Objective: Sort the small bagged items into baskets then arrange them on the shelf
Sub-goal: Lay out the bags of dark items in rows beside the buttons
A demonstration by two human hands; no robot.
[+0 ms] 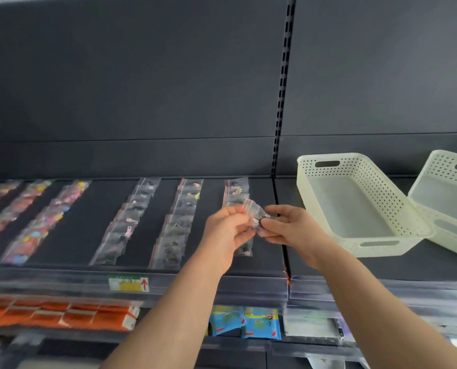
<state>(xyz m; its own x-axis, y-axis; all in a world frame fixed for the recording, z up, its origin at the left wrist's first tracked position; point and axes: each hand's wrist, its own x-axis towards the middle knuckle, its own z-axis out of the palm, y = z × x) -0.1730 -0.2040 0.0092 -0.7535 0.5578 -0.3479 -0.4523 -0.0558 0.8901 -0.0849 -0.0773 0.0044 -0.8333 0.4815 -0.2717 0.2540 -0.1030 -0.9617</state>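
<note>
Small clear plastic bags (174, 230) lie in rows on the dark shelf (83, 230); two cream perforated plastic baskets (328, 187) stand touching, right of them.

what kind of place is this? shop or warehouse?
Probably a retail shop aisle: dark shelf with a slotted upright, a price tag in the clear edge strip, and orange packs stocked on the tier below. Left hand and right hand pinch a small bag.

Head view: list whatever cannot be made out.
Head view only.
- Held bag: contents too small, partly behind left hand and right hand.
- Far-right basket: cut off by the right edge.
- Colourful bag rows: blurred.
- Shelf label: text blurred.
</note>
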